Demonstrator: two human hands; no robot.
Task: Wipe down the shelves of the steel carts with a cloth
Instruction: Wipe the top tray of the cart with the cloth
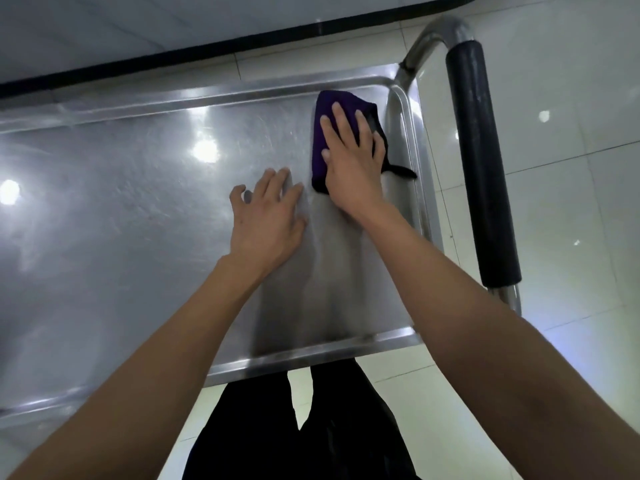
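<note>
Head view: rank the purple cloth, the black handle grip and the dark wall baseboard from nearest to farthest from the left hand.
1. Purple cloth: just right of the left hand, under the right hand.
2. Black handle grip: farther right, beyond the shelf rim.
3. Dark wall baseboard: farthest, past the cart on the floor.

single head-worn view looked steeply down, close over cart shelf (pixel 138 202), handle (pixel 481 161) at frame right.
</note>
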